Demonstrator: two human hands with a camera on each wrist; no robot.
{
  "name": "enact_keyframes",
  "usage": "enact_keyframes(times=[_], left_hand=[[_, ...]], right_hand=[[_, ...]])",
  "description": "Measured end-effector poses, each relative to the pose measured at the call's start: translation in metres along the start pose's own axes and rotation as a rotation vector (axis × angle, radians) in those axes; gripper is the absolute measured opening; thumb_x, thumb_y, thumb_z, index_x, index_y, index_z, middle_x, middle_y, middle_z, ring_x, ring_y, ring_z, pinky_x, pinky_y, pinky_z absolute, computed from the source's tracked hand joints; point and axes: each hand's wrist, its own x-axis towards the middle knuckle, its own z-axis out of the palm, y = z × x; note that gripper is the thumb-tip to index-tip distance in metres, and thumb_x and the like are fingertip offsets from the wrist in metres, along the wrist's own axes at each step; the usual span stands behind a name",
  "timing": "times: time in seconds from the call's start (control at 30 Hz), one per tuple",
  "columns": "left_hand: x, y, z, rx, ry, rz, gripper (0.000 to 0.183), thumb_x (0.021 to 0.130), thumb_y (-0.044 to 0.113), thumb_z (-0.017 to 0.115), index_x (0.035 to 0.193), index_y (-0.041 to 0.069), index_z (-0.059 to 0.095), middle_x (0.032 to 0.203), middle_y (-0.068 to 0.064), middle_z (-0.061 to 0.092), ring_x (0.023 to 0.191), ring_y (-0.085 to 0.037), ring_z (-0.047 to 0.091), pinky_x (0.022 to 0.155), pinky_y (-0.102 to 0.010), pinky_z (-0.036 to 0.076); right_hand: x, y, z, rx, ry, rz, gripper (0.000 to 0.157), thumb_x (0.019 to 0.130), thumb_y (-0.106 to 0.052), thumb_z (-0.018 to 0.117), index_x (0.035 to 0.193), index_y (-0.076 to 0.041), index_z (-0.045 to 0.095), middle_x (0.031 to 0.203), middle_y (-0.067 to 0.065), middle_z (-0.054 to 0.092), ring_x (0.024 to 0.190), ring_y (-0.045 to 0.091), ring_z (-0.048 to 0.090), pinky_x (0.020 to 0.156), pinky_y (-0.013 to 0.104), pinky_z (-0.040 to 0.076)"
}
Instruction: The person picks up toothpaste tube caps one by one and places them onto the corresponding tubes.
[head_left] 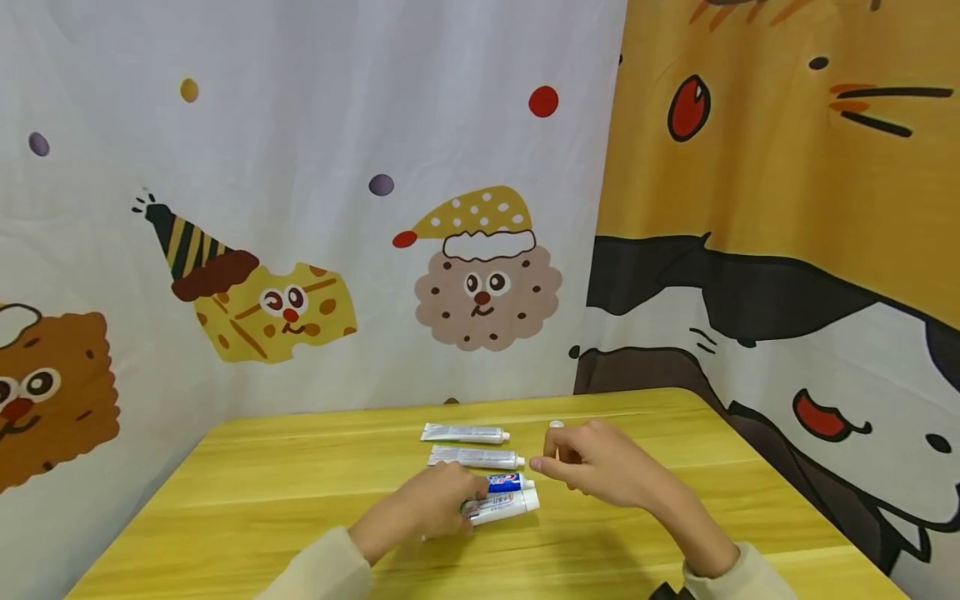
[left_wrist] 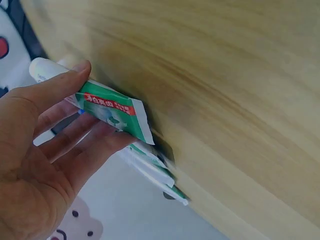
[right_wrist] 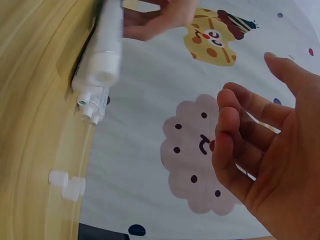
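Observation:
My left hand (head_left: 442, 500) pinches a white-and-green toothpaste tube (left_wrist: 107, 102) between thumb and fingers. Its white cap (head_left: 531, 499) is on and points right in the head view. Just behind lies a blue toothpaste tube (head_left: 506, 483), partly hidden by the left hand. Farther back, two silvery tubes (head_left: 476, 457) lie side by side, their uncapped nozzles toward the right. My right hand (head_left: 600, 462) hovers to the right of the tubes with nothing in it. Its fingers hang loosely bent, thumb apart from them in the right wrist view.
Loose white caps (right_wrist: 73, 189) stand on the wooden table (head_left: 300, 475), beyond the right hand. A pale curtain (head_left: 300, 167) with cartoon prints hangs behind the table, and an orange-and-white printed cloth (head_left: 787, 192) closes off the right side.

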Motion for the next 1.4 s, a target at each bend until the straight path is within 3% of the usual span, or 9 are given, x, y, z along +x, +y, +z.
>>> enact_keyframes(times=[0.17, 0.43, 0.67, 0.8, 0.9, 1.0, 1.17, 1.3, 1.4], left_hand=[[0.000, 0.005, 0.002, 0.037, -0.051, -0.028, 0.029, 0.075, 0.029, 0.092, 0.097, 0.023, 0.074, 0.084, 0.014, 0.068, 0.070, 0.000, 0.053, 0.069, -0.021, 0.051], [-0.002, 0.008, -0.002, 0.080, -0.023, -0.017, 0.032, 0.076, 0.038, 0.090, 0.101, 0.023, 0.077, 0.083, 0.013, 0.070, 0.069, 0.000, 0.053, 0.070, -0.023, 0.053], [-0.006, -0.002, -0.026, -0.085, 0.094, 0.009, 0.018, 0.091, 0.034, 0.079, 0.095, 0.016, 0.076, 0.065, 0.014, 0.059, 0.055, 0.003, 0.047, 0.059, -0.016, 0.045], [-0.006, -0.015, -0.044, -0.067, 0.139, -0.013, 0.015, 0.093, 0.031, 0.077, 0.091, 0.016, 0.074, 0.066, 0.012, 0.060, 0.056, 0.001, 0.048, 0.057, -0.019, 0.043], [-0.002, -0.026, -0.051, -0.040, 0.123, -0.056, 0.018, 0.093, 0.031, 0.077, 0.094, 0.013, 0.075, 0.070, 0.010, 0.061, 0.059, -0.002, 0.049, 0.059, -0.022, 0.044], [0.005, -0.035, -0.052, -0.026, 0.091, -0.093, 0.020, 0.092, 0.032, 0.078, 0.094, 0.013, 0.074, 0.072, 0.008, 0.062, 0.062, -0.004, 0.050, 0.060, -0.025, 0.044], [0.023, -0.045, -0.042, 0.042, 0.050, -0.127, 0.020, 0.090, 0.032, 0.080, 0.095, 0.013, 0.073, 0.083, 0.003, 0.069, 0.069, -0.011, 0.059, 0.065, -0.031, 0.050], [0.036, -0.050, -0.027, 0.210, -0.010, -0.134, 0.029, 0.091, 0.035, 0.078, 0.109, 0.012, 0.072, 0.095, -0.001, 0.073, 0.084, -0.017, 0.067, 0.079, -0.034, 0.057], [0.042, -0.052, -0.016, 0.247, -0.049, -0.143, 0.032, 0.094, 0.039, 0.075, 0.114, 0.013, 0.073, 0.097, 0.001, 0.073, 0.086, -0.015, 0.066, 0.085, -0.034, 0.057]], right_hand=[[0.000, 0.001, -0.001, 0.015, -0.022, -0.023, 0.032, 0.103, -0.052, 0.056, 0.083, -0.028, 0.062, 0.058, -0.015, 0.054, 0.049, 0.002, 0.052, 0.053, 0.024, 0.046], [-0.002, 0.003, -0.003, 0.034, -0.025, -0.028, 0.030, 0.104, -0.048, 0.056, 0.084, -0.026, 0.063, 0.059, -0.014, 0.055, 0.049, 0.002, 0.053, 0.054, 0.024, 0.048], [-0.005, 0.000, -0.012, 0.107, -0.043, 0.018, 0.029, 0.104, -0.046, 0.056, 0.086, -0.024, 0.064, 0.064, -0.006, 0.060, 0.052, 0.008, 0.057, 0.054, 0.027, 0.052], [0.000, -0.006, -0.024, 0.151, 0.008, -0.019, 0.023, 0.105, -0.039, 0.059, 0.089, -0.023, 0.066, 0.066, -0.006, 0.061, 0.053, 0.010, 0.058, 0.054, 0.028, 0.053], [0.005, -0.008, -0.036, 0.172, 0.102, -0.090, 0.018, 0.104, -0.027, 0.062, 0.088, -0.021, 0.066, 0.064, -0.007, 0.061, 0.052, 0.008, 0.058, 0.053, 0.028, 0.053], [0.008, -0.006, -0.046, 0.181, 0.203, -0.099, 0.018, 0.103, -0.021, 0.063, 0.085, -0.020, 0.065, 0.064, -0.004, 0.060, 0.052, 0.008, 0.057, 0.052, 0.028, 0.052], [0.016, 0.014, -0.046, 0.106, 0.216, 0.078, 0.015, 0.101, -0.025, 0.066, 0.088, -0.017, 0.067, 0.069, -0.002, 0.064, 0.057, 0.012, 0.059, 0.056, 0.029, 0.051], [0.023, 0.046, -0.028, -0.011, 0.116, 0.276, 0.008, 0.096, -0.021, 0.071, 0.092, -0.014, 0.070, 0.076, -0.002, 0.068, 0.062, 0.014, 0.061, 0.058, 0.030, 0.050], [0.025, 0.067, -0.011, -0.076, 0.029, 0.358, 0.008, 0.092, -0.019, 0.075, 0.092, -0.012, 0.071, 0.079, -0.001, 0.068, 0.065, 0.014, 0.060, 0.058, 0.031, 0.048]])
